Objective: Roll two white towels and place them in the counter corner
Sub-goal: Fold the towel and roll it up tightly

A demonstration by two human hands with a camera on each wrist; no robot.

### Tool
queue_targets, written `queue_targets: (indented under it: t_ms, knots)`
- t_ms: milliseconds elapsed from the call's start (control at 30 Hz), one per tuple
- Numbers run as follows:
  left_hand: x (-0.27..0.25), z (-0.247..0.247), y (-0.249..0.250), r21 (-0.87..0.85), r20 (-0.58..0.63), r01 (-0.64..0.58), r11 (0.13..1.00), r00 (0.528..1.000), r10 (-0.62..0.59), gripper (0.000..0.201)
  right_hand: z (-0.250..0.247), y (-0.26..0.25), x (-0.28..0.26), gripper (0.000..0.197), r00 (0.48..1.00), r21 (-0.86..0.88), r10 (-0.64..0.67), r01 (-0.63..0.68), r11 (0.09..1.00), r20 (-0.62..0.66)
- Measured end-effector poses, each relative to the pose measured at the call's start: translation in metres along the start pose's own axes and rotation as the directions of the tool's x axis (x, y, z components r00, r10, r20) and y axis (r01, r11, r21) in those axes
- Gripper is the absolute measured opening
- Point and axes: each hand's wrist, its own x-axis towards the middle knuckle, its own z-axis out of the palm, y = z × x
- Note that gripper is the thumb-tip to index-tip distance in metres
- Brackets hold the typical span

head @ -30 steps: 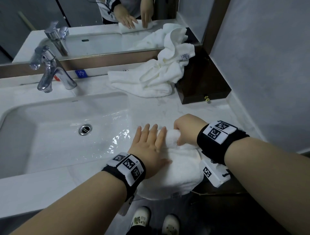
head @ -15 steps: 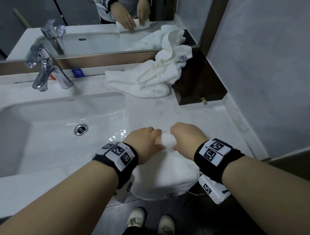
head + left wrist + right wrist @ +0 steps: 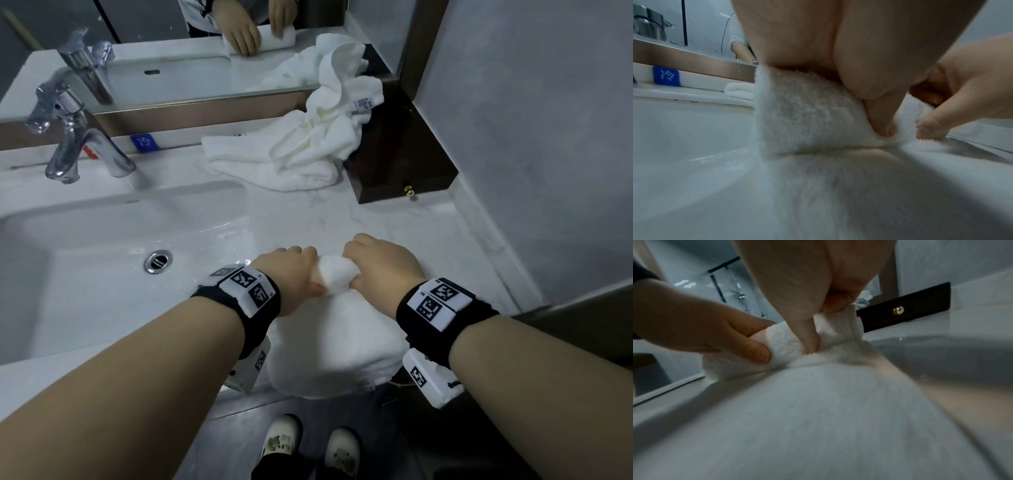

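Observation:
A white towel (image 3: pixel 337 337) lies on the counter's front edge, its far end wound into a short roll (image 3: pixel 337 279). My left hand (image 3: pixel 291 274) grips the roll's left part, fingers curled over it and thumb pressing its near side. My right hand (image 3: pixel 380 270) grips the right part the same way. The wrist views show the roll (image 3: pixel 807 116) (image 3: pixel 785 345) under both hands, with flat towel (image 3: pixel 818 418) spreading toward me. A second white towel (image 3: pixel 308 147) lies crumpled at the back of the counter, draped partly over a dark box.
A white sink basin (image 3: pixel 85 267) with a chrome faucet (image 3: pixel 72 137) lies left of the towel. A dark wooden box (image 3: pixel 407 164) with a brass knob fills the back right corner by the grey wall. A mirror (image 3: pixel 171 51) runs along the back.
My left hand went from lying flat on the towel to curling round the roll. Both hands have moved slightly toward me with the roll.

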Motion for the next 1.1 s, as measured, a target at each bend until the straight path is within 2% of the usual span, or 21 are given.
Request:
queue_targets:
  t_ms: [133, 200, 267, 367, 433, 600, 733, 800, 933, 1033, 1100]
  knots:
    - [0.009, 0.0, -0.005, 0.032, -0.087, 0.036, 0.999, 0.996, -0.033, 0.045, 0.009, 0.0, -0.007, 0.051, 0.995, 0.149, 0.016, -0.001, 0.989, -0.101]
    - [0.015, 0.0, -0.009, 0.032, -0.149, 0.071, 0.997, 0.987, -0.066, 0.042, 0.017, -0.004, -0.02, 0.066, 0.99, 0.147, 0.017, 0.004, 0.989, -0.143]
    - [0.02, 0.0, -0.014, 0.015, -0.208, 0.11, 0.994, 0.972, -0.105, 0.038, 0.026, -0.005, -0.031, 0.069, 0.996, 0.131, -0.009, 0.02, 0.991, -0.085]
    - [0.027, -0.001, -0.023, -0.005, -0.264, 0.165, 0.986, 0.951, -0.161, 0.035, 0.044, 0.006, -0.042, 0.07, 0.986, 0.077, -0.091, 0.081, 0.994, 0.139]
    - [0.032, 0.0, -0.026, -0.004, -0.293, 0.178, 0.984, 0.941, -0.171, 0.035, 0.054, 0.015, -0.046, 0.068, 0.97, 0.004, -0.102, 0.103, 0.995, 0.222]
    - [0.039, 0.004, -0.02, 0.054, -0.367, 0.221, 0.974, 0.911, -0.186, 0.036, 0.06, 0.02, -0.042, 0.069, 0.958, -0.041, -0.086, 0.101, 0.994, 0.272]
    - [0.04, 0.008, -0.013, 0.07, -0.408, 0.26, 0.963, 0.889, -0.21, 0.037, 0.063, 0.017, -0.042, 0.071, 0.966, -0.107, -0.071, 0.1, 0.989, 0.249]
    - [0.038, 0.011, -0.012, 0.073, -0.41, 0.238, 0.968, 0.893, -0.189, 0.046, 0.064, 0.016, -0.043, 0.072, 0.968, -0.124, -0.07, 0.102, 0.987, 0.239]
    - [0.033, 0.018, -0.017, 0.073, -0.359, 0.157, 0.985, 0.926, -0.121, 0.08, 0.063, 0.015, -0.042, 0.072, 0.971, -0.129, -0.075, 0.106, 0.986, 0.225]
    - [0.027, 0.021, -0.017, 0.072, -0.249, 0.11, 0.991, 0.964, -0.089, 0.082, 0.063, 0.015, -0.043, 0.072, 0.973, -0.134, -0.075, 0.106, 0.985, 0.217]
    - [0.022, 0.024, -0.015, 0.099, -0.228, 0.079, 0.992, 0.972, -0.054, 0.082, 0.062, 0.014, -0.044, 0.072, 0.975, -0.142, -0.074, 0.105, 0.984, 0.212]
